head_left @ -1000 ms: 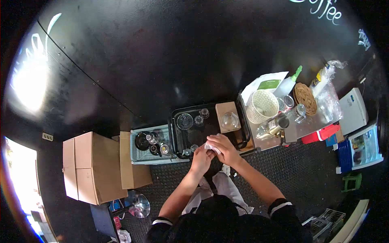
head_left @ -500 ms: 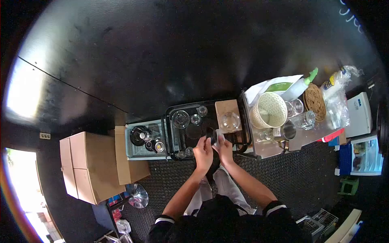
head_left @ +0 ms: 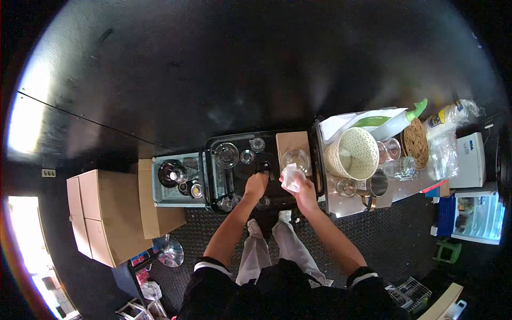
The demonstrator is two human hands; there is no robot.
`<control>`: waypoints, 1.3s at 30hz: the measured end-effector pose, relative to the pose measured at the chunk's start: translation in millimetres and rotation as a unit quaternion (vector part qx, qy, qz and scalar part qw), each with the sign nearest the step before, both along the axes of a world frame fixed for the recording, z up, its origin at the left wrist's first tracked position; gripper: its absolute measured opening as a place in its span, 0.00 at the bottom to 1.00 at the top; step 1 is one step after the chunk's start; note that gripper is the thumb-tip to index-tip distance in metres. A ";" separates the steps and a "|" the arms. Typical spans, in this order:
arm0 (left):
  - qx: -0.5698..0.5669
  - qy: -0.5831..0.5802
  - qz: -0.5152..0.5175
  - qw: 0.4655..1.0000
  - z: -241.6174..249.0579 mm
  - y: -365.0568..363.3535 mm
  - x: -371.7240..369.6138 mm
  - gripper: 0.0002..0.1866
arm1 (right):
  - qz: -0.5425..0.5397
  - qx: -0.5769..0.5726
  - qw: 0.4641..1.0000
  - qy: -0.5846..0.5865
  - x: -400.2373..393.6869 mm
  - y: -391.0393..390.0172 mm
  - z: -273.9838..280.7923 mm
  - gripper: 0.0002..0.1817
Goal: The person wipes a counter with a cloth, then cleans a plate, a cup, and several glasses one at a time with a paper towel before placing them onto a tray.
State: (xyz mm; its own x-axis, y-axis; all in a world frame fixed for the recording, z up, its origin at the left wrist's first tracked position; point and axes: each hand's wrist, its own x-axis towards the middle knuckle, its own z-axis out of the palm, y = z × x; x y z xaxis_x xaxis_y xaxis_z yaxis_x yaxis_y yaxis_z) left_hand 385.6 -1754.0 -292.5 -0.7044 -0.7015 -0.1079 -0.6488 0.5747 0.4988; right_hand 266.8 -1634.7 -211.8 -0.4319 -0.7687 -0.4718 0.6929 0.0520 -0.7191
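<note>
My left hand reaches over the black tray cart, its fingers closed on a small black object whose kind I cannot make out. A crumpled white tissue is gripped in my right hand, just in front of a round clear glass vessel. That vessel stands on a brown board. On the cart's left part are a wide glass vessel, a small glass and another glass piece. More glassware sits near its front edge.
To the left, a grey basket holds black and glass pieces beside cardboard boxes. A side table on the right carries a cream perforated bin, a spray bottle, a wicker piece and several glasses.
My hands have separated. The left has moved forward and left with the black object, while the right keeps the white tissue. The view has shifted slightly.
</note>
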 end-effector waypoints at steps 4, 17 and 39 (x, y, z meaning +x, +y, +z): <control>-0.035 -0.111 -0.088 0.989 -13.4 1.4 -6.7 0.08 | 0.001 0.011 1.000 0.001 -3.7 0.3 -14.9 0.20; 0.038 0.123 0.167 0.977 20.9 -41.8 58.7 0.10 | 0.033 0.013 0.999 0.037 19.1 -30.6 -19.7 0.20; -0.135 -0.055 0.048 0.988 -34.3 -85.1 83.4 0.23 | 0.040 0.077 0.995 0.042 48.1 -6.6 -11.9 0.22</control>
